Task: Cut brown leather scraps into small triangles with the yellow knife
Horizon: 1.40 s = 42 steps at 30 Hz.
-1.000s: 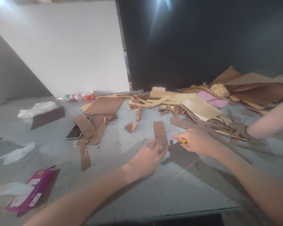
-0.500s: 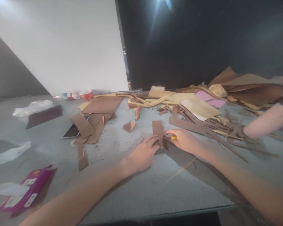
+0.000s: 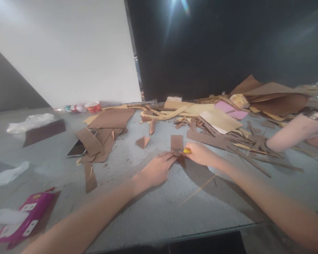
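Observation:
A small brown leather-like piece lies on the grey table in front of me. My left hand rests its flattened fingers on the near part of this piece, pressing it to the tabletop. Just to the right, my right hand grips a small yellow-handled cutter, its thin metal tip pointing left across the piece at my left fingertips. Part of the piece shows below the fingers; the middle is covered by them. A small folded brown scrap lies beyond my left hand.
Brown strips and sheets pile up at the right. More brown pieces partly cover a phone at left. A purple wipes pack lies front left. A red paper cup stands behind. A pale pink cylindrical thing is far right.
The cutter has turned and come left, its tip now reaching over the brown piece beside my left fingers. My left hand stays on the piece. The view has shifted slightly.

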{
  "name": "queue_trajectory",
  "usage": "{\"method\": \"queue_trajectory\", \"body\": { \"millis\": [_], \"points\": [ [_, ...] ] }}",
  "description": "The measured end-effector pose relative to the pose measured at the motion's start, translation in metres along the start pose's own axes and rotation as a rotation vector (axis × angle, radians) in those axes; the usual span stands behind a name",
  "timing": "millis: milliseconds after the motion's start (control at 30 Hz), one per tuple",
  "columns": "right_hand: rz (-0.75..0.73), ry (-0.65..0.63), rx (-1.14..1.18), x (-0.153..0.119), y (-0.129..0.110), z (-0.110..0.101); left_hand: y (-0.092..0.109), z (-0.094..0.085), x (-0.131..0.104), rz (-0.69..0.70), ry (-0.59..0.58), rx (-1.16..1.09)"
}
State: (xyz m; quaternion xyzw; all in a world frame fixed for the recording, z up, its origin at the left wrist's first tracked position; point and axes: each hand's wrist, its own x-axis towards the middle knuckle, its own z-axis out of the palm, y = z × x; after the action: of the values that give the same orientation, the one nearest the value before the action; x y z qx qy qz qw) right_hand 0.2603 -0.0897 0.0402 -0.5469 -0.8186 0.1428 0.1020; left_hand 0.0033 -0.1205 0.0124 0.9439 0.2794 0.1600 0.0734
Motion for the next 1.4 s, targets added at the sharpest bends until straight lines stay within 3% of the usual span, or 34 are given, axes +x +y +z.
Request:
{"method": "queue_trajectory", "body": {
  "millis": [133,567,700,967,1400],
  "points": [
    [-0.003,0.054,0.031,0.002,0.005,0.004,0.001,0.001,0.0,-0.017,-0.02,0.01],
    [0.092,-0.089,0.171,-0.004,-0.009,-0.003,0.001,-0.002,-0.001,-0.007,-0.027,0.001],
    [0.055,-0.12,0.229,-0.004,-0.005,-0.001,0.003,-0.004,-0.001,-0.013,-0.042,0.008],
    [-0.041,0.014,0.218,-0.006,-0.001,0.005,0.003,-0.007,0.001,0.021,-0.028,-0.006],
    [-0.005,0.016,0.239,-0.006,-0.003,0.004,0.003,-0.015,0.001,0.035,-0.065,0.065]
  ]
}}
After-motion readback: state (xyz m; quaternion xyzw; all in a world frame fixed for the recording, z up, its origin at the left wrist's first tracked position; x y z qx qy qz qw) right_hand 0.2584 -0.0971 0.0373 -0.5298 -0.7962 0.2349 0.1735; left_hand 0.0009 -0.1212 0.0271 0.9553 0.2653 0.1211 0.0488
